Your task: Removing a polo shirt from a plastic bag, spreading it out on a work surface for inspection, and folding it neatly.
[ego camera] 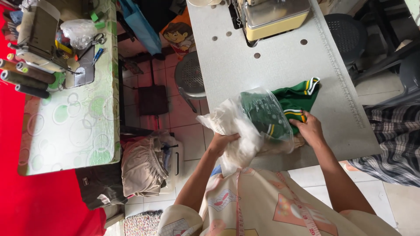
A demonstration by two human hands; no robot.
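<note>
On the grey sewing table (280, 65) lies a green garment (294, 100) with white and yellow striped trim, partly inside a clear plastic bag (245, 124). My left hand (221, 144) grips the crumpled white end of the bag at the table's near edge. My right hand (308, 129) holds the green garment at its striped hem, on the bag's right side. The sleeve end of the garment sticks out toward the far right.
A sewing machine (271, 17) stands at the table's far end. A grey stool (189, 78) sits to the left, a second machine and thread cones (26, 78) on a patterned table (78, 126). Folded beige cloth (142, 166) lies below. A person in checked fabric (393, 144) is at right.
</note>
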